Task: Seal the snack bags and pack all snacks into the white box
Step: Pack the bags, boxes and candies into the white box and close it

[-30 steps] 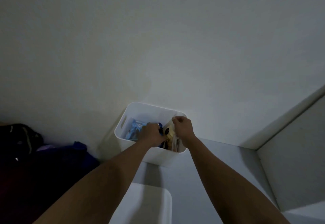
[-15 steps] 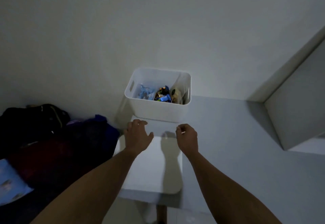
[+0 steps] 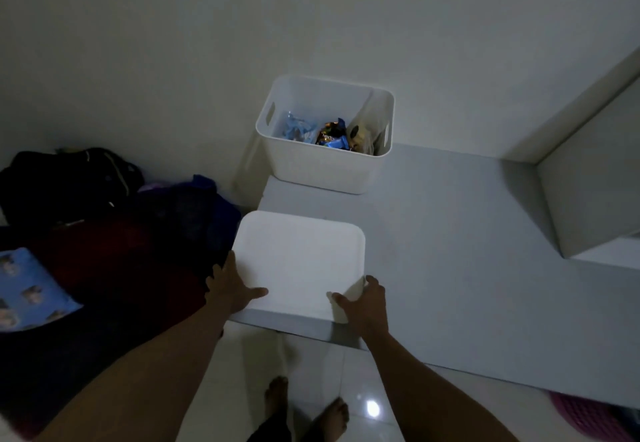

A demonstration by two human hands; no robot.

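Feet: two bare feet stand on a glossy tiled floor, at the near edge of a pale table.
Left hand: the left hand holds the near left corner of a white lid, with the thumb laid flat on top and the fingers along the lid's left edge.
Right hand: the right hand grips the near right corner of the lid, thumb on top and fingers curled round the rim.
Lid: it lies flat near the table's front edge, apart from the box.
Left side: dark clothes lie heaped beside the table, with a blue patterned cloth at the frame's edge.
White box: the white box sits uncovered at the table's far left corner, against the wall.
Snacks: inside the box lie a blue packet, a dark packet and a clear bag leaning at the right wall; whether the bag is sealed cannot be told in the dim light.
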